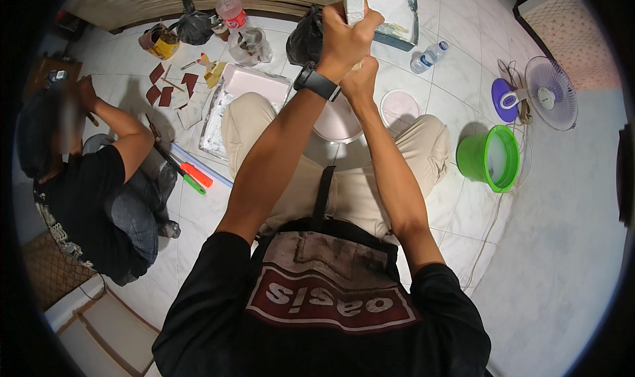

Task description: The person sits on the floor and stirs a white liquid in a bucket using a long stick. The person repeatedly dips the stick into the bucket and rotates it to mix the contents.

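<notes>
Stretched out in front of me, both my hands are wrapped one beyond the other round a tool with a pale, paint-caked end (355,0). My left hand (348,33), with a black watch at its wrist, is the farther one; my right hand (359,81) grips just nearer to me. A yellowish bit of the handle shows between them; the tool's far end is cut off by the frame edge, so its exact kind is unclear. Beneath my forearms stands a tub of pale pink paint (338,122). Just beyond the hands lies a dark-rimmed paint tray (411,30).
Another paint tray (205,122) lies by my left knee, near sandpaper pieces (153,94). A round lid (400,107) is at my right knee. Right stand a green bucket (471,155), a fan (550,96) and a water bottle (428,57). A person (99,198) sits at left near coloured-handled tools (196,174).
</notes>
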`<act>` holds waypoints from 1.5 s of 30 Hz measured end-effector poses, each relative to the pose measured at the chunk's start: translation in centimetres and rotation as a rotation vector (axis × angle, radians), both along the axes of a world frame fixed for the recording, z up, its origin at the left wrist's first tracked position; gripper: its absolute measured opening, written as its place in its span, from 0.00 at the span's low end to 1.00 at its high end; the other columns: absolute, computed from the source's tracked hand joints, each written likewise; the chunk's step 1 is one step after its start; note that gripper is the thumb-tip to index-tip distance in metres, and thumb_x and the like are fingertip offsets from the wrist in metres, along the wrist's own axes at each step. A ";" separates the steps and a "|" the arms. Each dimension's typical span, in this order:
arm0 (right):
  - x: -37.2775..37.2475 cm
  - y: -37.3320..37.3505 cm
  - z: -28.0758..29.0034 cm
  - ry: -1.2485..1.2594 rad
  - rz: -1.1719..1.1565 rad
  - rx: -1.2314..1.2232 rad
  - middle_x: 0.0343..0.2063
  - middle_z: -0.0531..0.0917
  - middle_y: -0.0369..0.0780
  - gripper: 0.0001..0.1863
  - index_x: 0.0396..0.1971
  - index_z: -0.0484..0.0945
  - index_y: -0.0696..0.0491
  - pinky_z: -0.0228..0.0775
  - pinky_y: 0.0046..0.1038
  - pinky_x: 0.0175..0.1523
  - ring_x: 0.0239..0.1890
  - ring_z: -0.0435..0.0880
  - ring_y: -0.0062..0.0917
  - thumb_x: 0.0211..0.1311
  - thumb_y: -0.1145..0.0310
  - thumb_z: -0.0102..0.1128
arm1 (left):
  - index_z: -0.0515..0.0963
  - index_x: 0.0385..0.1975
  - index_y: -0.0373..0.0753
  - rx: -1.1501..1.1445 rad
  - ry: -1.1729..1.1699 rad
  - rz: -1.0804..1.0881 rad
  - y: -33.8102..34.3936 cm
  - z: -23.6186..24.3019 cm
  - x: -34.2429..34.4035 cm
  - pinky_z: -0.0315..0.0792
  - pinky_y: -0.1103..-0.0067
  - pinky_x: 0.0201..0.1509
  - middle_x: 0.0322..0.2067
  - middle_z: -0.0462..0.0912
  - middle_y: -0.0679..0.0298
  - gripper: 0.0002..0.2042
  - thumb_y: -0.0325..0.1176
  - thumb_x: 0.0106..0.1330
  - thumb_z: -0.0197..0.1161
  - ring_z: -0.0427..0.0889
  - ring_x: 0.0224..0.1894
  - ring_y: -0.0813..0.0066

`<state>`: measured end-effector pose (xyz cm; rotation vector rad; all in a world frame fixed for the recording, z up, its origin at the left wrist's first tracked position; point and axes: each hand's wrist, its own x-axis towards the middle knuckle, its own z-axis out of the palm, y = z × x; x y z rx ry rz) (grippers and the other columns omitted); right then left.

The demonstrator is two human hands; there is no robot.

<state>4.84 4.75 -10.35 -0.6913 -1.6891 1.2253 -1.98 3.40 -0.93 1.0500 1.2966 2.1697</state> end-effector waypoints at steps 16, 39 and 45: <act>-1.9 -1.4 0.2 0.295 0.014 0.061 0.24 0.85 0.43 0.12 0.30 0.79 0.63 0.72 0.30 0.33 0.29 0.81 0.21 0.55 0.69 0.67 | 0.71 0.14 0.35 0.010 0.291 0.243 -0.9 0.9 0.6 0.60 0.80 0.18 0.12 0.72 0.70 0.10 0.27 0.54 0.63 0.66 0.15 0.86; -2.6 1.3 -5.8 0.254 -0.110 0.004 0.30 0.85 0.41 0.13 0.39 0.80 0.62 0.74 0.29 0.39 0.34 0.84 0.28 0.61 0.66 0.63 | 0.74 0.15 0.32 0.052 0.350 0.194 -0.5 1.3 2.6 0.63 0.80 0.20 0.12 0.74 0.69 0.10 0.27 0.55 0.64 0.69 0.17 0.87; 0.6 0.1 -0.3 0.114 -0.023 0.101 0.24 0.85 0.43 0.10 0.31 0.80 0.63 0.72 0.31 0.33 0.27 0.83 0.30 0.58 0.69 0.65 | 0.74 0.15 0.33 -0.014 0.130 0.056 -0.3 0.8 2.0 0.61 0.81 0.18 0.11 0.71 0.71 0.09 0.27 0.54 0.65 0.67 0.14 0.86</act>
